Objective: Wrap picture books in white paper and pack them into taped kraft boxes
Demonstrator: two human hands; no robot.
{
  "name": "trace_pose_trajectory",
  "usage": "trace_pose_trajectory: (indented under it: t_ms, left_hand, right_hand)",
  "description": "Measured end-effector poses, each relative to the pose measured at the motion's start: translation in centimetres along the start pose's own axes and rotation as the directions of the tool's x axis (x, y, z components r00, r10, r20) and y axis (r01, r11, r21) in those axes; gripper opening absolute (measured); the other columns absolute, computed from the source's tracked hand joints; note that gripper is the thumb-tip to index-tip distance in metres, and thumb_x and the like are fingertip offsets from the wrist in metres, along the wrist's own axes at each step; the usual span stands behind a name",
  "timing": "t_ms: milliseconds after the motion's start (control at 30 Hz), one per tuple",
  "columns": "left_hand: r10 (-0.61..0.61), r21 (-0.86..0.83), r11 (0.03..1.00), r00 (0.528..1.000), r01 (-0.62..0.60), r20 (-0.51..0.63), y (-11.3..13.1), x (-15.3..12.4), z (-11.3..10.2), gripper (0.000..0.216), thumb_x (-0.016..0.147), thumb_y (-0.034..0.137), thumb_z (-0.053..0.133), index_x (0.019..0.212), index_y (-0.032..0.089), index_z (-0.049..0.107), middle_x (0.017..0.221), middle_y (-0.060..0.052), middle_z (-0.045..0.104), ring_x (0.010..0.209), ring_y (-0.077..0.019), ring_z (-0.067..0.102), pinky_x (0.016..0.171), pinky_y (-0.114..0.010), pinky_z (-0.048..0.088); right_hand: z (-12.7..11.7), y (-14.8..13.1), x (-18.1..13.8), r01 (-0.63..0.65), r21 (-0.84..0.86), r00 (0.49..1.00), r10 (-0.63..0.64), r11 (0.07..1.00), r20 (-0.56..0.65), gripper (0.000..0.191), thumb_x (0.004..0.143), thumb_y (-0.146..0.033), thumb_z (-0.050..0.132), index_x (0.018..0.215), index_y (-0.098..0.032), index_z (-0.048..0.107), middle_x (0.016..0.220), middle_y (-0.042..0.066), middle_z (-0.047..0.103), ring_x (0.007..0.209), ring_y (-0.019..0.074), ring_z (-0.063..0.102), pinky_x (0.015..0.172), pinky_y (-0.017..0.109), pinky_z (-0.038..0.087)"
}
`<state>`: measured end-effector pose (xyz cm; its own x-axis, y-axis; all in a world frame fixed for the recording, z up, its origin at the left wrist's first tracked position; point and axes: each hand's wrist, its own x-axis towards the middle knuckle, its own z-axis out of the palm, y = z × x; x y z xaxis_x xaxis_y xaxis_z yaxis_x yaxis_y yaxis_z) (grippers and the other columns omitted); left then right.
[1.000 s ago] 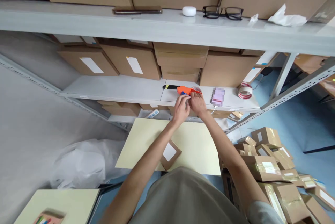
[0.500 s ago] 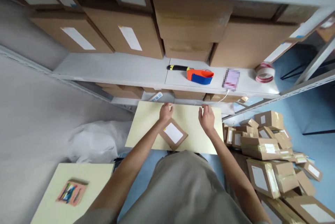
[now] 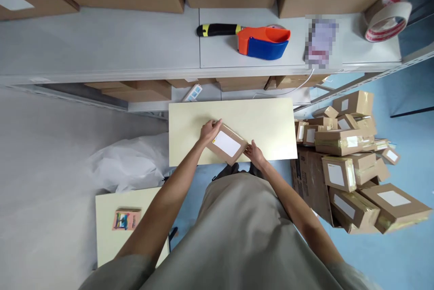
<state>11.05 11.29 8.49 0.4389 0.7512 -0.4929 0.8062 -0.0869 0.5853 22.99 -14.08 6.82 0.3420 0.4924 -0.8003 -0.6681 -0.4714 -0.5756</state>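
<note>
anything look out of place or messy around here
The cartons on the floor at right lie jumbled at mixed angles rather than squarely stacked. The flat box between left hand and right hand is askew to the table.

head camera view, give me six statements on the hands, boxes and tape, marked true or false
1. The left hand touches the flat cardboard box. True.
2. The white label on it faces down. False: the white label faces up.
3. The tape dispenser lies on the grey shelf. True.
4. The right hand is on the tape dispenser. False: the right hand is at the flat cardboard box.
5. The tape roll is left of the tape dispenser. False: the tape roll is right of it.
6. A pile of cartons lies right of the cream table. True.
</note>
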Motion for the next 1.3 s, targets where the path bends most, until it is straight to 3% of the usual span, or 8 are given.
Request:
trace_pose_trajectory:
  t_ms: [200, 333, 500, 667, 833, 967, 1167, 1300]
  left_hand:
    - [0.055, -0.237, 0.967, 0.985, -0.093, -0.162, -2.3, -4.5, -1.6, 0.045, 0.103, 0.06, 0.063, 0.111, 0.019, 0.082, 0.117, -0.009, 0.085, 0.113, -0.0267, 0.076, 0.102, -0.032, 0.057]
    - [0.018, -0.386, 0.918, 0.983, -0.089, -0.183, -4.0, -7.8, -0.1, 0.046, 0.1, 0.053, 0.068, 0.125, 0.016, 0.081, 0.126, -0.011, 0.084, 0.119, -0.0286, 0.078, 0.108, -0.037, 0.06]
    - [-0.045, -0.47, 0.881, 0.983, -0.046, -0.179, -4.9, -9.7, 2.2, 0.048, 0.101, 0.045, 0.066, 0.137, 0.015, 0.077, 0.14, -0.013, 0.079, 0.126, -0.0286, 0.076, 0.114, -0.039, 0.058]
    - [-0.004, -0.275, 0.961, 0.996, -0.022, -0.094, -5.8, -9.2, 1.8, 0.036, 0.105, 0.046, 0.059, 0.114, 0.02, 0.081, 0.114, -0.01, 0.085, 0.112, -0.0279, 0.077, 0.098, -0.033, 0.058]
    - [-0.007, -0.104, 0.995, 1.0, 0.01, 0.029, -6.1, -7.9, 2.2, 0.04, 0.109, 0.048, 0.049, 0.089, 0.023, 0.073, 0.094, -0.012, 0.08, 0.1, -0.0303, 0.075, 0.087, -0.034, 0.052]
    - [-0.07, -0.124, 0.989, 0.992, 0.083, 0.108, -6.2, -7.4, 3.1, 0.052, 0.11, 0.06, 0.043, 0.082, 0.024, 0.069, 0.095, -0.016, 0.08, 0.104, -0.0358, 0.076, 0.087, -0.038, 0.052]
    - [0.015, -0.237, 0.971, 0.977, 0.037, 0.214, -7.4, -7.0, 2.0, 0.057, 0.095, 0.075, 0.063, 0.093, 0.019, 0.078, 0.099, -0.014, 0.083, 0.11, -0.0371, 0.077, 0.091, -0.037, 0.056]
    - [0.115, -0.346, 0.938, 0.951, -0.009, 0.287, -7.8, -6.5, 0.6, 0.067, 0.084, 0.08, 0.073, 0.101, 0.016, 0.081, 0.108, -0.013, 0.085, 0.114, -0.0375, 0.077, 0.094, -0.037, 0.06]
  right_hand:
    - [-0.2, -0.9, -2.2, 0.22, 0.032, 0.974, -0.219, 0.975, -0.053, 0.078, 0.107, -0.075, 0.05, 0.158, -0.016, 0.061, 0.166, 0.017, 0.06, 0.156, 0.0311, 0.056, 0.134, 0.05, 0.044]
    - [-0.7, -2.0, -3.1, 0.344, -0.091, 0.937, -0.348, 0.934, -0.026, 0.09, 0.101, -0.084, 0.053, 0.163, -0.019, 0.059, 0.172, 0.014, 0.054, 0.161, 0.0332, 0.05, 0.134, 0.054, 0.042]
    - [-1.0, -2.3, -2.7, 0.384, -0.265, 0.913, -0.406, 0.884, -0.03, 0.089, 0.1, -0.087, 0.048, 0.149, -0.016, 0.069, 0.153, 0.016, 0.071, 0.145, 0.0341, 0.064, 0.121, 0.049, 0.054]
    - [0.5, -1.7, -1.9, 0.231, -0.721, 0.873, -0.466, 0.654, -0.143, 0.083, 0.108, -0.083, 0.021, 0.099, -0.02, 0.075, 0.097, 0.016, 0.081, 0.102, 0.0346, 0.076, 0.088, 0.041, 0.059]
    - [1.9, -1.6, -0.8, 0.054, -0.896, 0.871, -0.46, 0.441, -0.174, 0.068, 0.112, -0.076, 0.027, 0.09, -0.025, 0.066, 0.094, 0.018, 0.079, 0.092, 0.035, 0.075, 0.081, 0.039, 0.052]
    - [1.3, -1.7, -0.1, 0.092, -0.834, 0.91, -0.386, 0.544, -0.152, 0.068, 0.107, -0.083, 0.035, 0.083, -0.025, 0.061, 0.087, 0.014, 0.075, 0.089, 0.0312, 0.071, 0.078, 0.036, 0.049]
    - [-0.5, -2.0, -0.3, 0.295, -0.449, 0.954, -0.285, 0.843, 0.091, 0.072, 0.086, -0.089, 0.066, 0.094, -0.018, 0.072, 0.088, 0.006, 0.074, 0.089, 0.0239, 0.066, 0.08, 0.034, 0.053]
    - [-0.9, -2.7, -0.4, 0.26, -0.391, 0.965, -0.22, 0.883, 0.145, 0.067, 0.08, -0.08, 0.081, 0.094, -0.015, 0.078, 0.087, 0.008, 0.077, 0.093, 0.0257, 0.068, 0.084, 0.035, 0.057]
